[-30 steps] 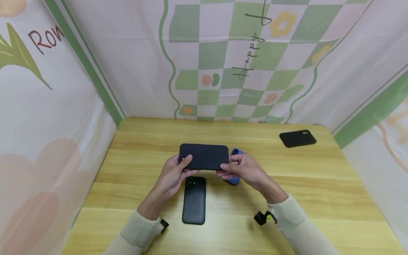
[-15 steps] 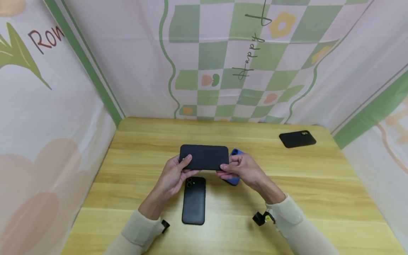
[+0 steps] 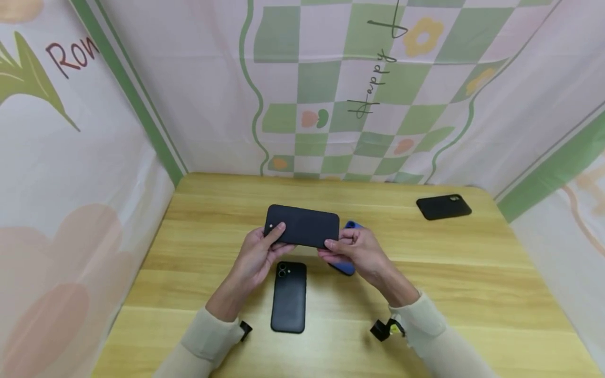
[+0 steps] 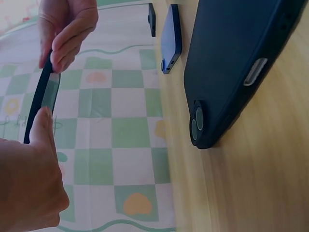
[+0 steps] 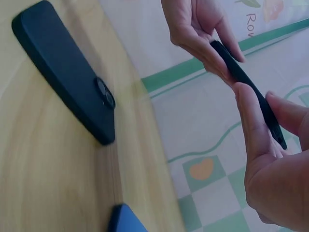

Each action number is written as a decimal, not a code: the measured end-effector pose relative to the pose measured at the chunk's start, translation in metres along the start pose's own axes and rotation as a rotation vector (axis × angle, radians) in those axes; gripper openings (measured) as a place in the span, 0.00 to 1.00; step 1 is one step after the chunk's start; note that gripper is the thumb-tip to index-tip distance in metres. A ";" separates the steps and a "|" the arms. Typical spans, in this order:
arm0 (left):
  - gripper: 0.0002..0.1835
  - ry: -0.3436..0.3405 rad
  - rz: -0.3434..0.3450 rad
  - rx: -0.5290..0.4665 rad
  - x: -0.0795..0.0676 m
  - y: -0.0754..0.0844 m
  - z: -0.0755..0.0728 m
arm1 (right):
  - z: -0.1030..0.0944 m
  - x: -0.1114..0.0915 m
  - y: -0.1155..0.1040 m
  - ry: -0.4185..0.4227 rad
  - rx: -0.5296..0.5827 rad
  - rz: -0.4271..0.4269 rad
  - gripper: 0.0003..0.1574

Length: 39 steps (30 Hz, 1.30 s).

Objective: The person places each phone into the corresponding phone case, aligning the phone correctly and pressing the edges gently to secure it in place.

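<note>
Above the table (image 3: 472, 294), head view: black phone (image 3: 303, 227), ends pinched by left hand (image 3: 257, 257) and right hand (image 3: 363, 253); lifting done, setting-down apparently remains. Left wrist view: same pinch; blue phone (image 4: 170, 42) lies apart. Right wrist view: black phone edge-on, aloft.

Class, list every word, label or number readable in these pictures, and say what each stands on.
"Happy": on the checkered back curtain, sideways; the lettering above it is cut off.
"Ro" and a partly hidden letter, perhaps "n": on the left curtain.
None readable: held dark object, black phone, blue phone, far black case.
</note>
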<state>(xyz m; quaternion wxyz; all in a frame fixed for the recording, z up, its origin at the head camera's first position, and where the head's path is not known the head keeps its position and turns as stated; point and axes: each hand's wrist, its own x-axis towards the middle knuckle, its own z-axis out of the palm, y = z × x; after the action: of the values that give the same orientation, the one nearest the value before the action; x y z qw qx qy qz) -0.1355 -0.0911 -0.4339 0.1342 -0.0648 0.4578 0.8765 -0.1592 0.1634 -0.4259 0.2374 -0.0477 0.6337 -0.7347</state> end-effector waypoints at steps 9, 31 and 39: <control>0.27 0.041 0.018 -0.018 0.007 -0.002 0.004 | 0.015 0.002 0.010 0.063 0.052 -0.046 0.06; 0.24 -0.071 -0.115 0.262 0.024 0.012 -0.019 | 0.016 0.035 0.001 0.038 -0.160 0.019 0.17; 0.22 -0.188 -0.213 0.457 0.040 0.026 -0.031 | 0.013 0.050 -0.004 -0.022 -0.273 0.087 0.22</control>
<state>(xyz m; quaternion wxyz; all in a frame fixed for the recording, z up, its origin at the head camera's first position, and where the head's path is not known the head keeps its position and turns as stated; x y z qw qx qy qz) -0.1815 -0.1242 -0.4406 0.2788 0.0013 0.6199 0.7335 -0.1996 0.1315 -0.4315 0.2673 -0.0603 0.7267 -0.6299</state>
